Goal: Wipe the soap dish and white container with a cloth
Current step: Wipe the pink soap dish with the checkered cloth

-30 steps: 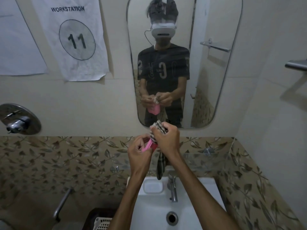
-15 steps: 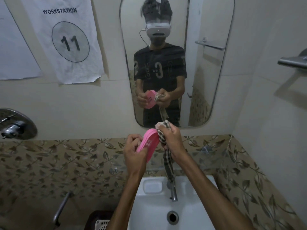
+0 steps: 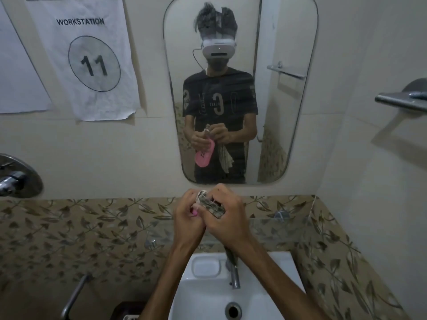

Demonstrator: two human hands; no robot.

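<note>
A checked woven cloth was seen against a smooth pink plastic soap dish, above a glossy white ceramic sink with a shiny metal tap, while creased matt paper was taped to glossy tiles.

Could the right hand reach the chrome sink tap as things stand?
Probably yes, but not freely: the right hand grips the checked cloth against the pink soap dish; the chrome tap stands unobstructed below.
</note>
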